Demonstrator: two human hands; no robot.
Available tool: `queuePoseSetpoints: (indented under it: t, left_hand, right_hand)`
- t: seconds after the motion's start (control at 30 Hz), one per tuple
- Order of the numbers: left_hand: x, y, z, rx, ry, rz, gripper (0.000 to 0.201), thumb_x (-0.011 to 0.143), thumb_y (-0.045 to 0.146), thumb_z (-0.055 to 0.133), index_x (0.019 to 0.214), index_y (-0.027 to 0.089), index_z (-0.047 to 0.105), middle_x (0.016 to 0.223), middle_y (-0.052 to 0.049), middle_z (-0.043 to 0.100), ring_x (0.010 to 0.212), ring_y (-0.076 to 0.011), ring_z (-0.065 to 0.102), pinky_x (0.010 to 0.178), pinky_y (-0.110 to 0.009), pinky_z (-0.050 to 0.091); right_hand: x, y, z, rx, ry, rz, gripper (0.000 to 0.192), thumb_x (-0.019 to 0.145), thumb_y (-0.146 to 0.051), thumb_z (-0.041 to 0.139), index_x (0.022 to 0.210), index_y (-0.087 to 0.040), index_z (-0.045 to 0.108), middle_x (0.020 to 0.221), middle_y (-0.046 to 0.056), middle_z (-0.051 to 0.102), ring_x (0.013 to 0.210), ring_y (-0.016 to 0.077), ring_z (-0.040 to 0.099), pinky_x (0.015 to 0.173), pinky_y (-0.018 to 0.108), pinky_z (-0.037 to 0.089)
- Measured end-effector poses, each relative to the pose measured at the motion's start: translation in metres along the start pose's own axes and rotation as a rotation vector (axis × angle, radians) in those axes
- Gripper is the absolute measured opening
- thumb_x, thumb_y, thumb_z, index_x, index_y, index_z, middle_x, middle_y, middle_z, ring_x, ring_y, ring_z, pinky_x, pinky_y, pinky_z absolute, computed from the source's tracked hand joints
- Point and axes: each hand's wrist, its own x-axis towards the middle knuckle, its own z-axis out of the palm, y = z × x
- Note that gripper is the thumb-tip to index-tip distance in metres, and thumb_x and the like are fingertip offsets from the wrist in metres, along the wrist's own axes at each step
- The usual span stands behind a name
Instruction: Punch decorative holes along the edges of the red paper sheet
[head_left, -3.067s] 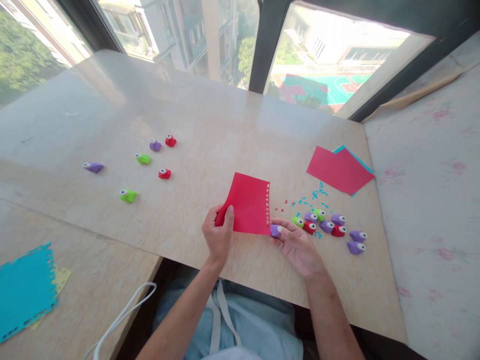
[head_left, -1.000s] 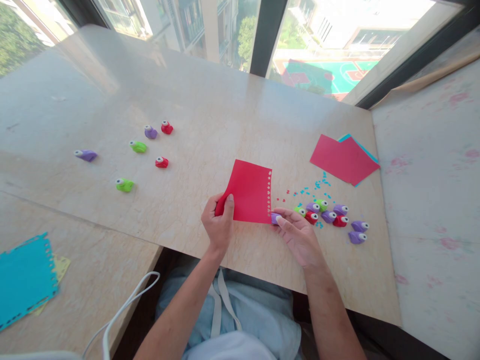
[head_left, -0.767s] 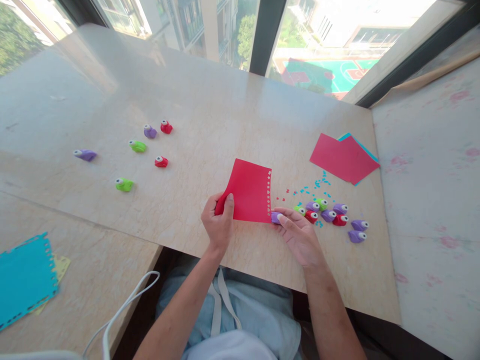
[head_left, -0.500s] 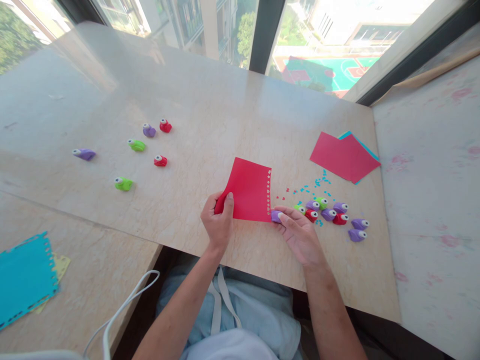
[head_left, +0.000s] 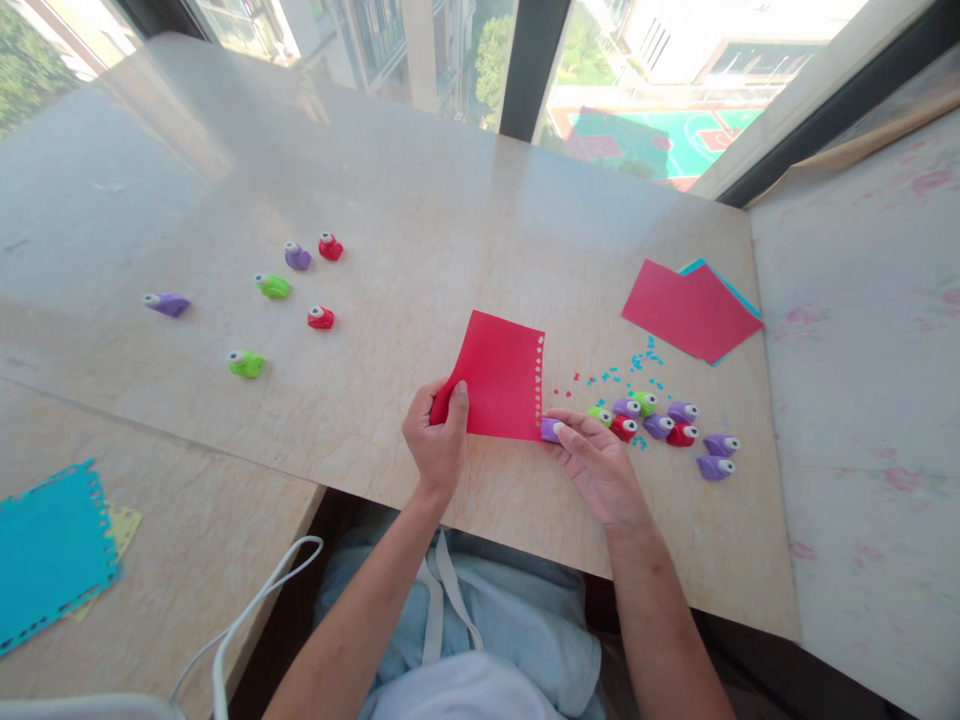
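I have the left hand (head_left: 439,435) pinching the near left part of the red sheet (head_left: 499,380) over the bench (head_left: 420,260), while the right hand (head_left: 596,470) has its grip closed, thumb and fingers, on a purple punch (head_left: 550,430). What matters to me is the sheet's near right corner: the punch sits at it, just left of the right palm and nearer me than the row of small holes (head_left: 538,380); its long axis seems to run across that edge, though the thumb hides part.
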Motion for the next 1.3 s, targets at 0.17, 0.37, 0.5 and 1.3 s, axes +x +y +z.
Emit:
queuePoseSetpoints:
  t: [0.17,0.37,0.5,1.3]
  left_hand:
    - [0.0001,0.0017,0.0002,0.0,-0.003,-0.003,0.018,0.084,0.036,0.068,0.083,0.018,0.068,0.074,-0.001,0.066,0.069,-0.0127,0.06,0.061,-0.022,0.048]
    - [0.0,0.0004,0.0005,-0.024,-0.014,-0.012,0.018,0.084,0.036,0.068,0.083,0.018,0.068,0.074,-0.001,0.066,0.068,-0.0122,0.06,0.059,-0.021,0.047]
    - [0.0,-0.0011,0.0008,-0.01,-0.007,-0.008,0.018,0.083,0.036,0.068,0.084,0.018,0.069,0.075,-0.001,0.066,0.069,-0.0127,0.061,0.061,-0.022,0.048]
    - [-0.0007,-0.0031,0.0002,0.025,-0.04,0.045,0.018,0.085,0.036,0.067,0.085,0.018,0.069,0.076,-0.001,0.066,0.069,-0.013,0.061,0.062,-0.023,0.05]
  right_hand:
    - [-0.0009,-0.0011,0.0005,-0.002,0.002,0.012,0.025,0.074,-0.035,0.08,0.097,-0.024,0.074,0.096,0.003,0.071,0.086,0.015,0.064,0.078,0.028,0.054]
    - [-0.0002,-0.0008,-0.0002,0.017,-0.041,0.017,0.028,0.073,-0.032,0.08,0.099,-0.024,0.074,0.097,0.003,0.071,0.088,0.0154,0.064,0.079,0.028,0.053]
    - [0.0004,-0.001,-0.0017,0.017,-0.061,0.012,0.029,0.072,-0.03,0.081,0.1,-0.024,0.074,0.098,0.003,0.07,0.089,0.015,0.063,0.08,0.027,0.052]
    - [0.001,-0.0009,-0.0022,-0.019,-0.068,0.03,0.032,0.07,-0.033,0.082,0.1,-0.025,0.073,0.1,0.003,0.07,0.091,0.0171,0.064,0.083,0.031,0.053]
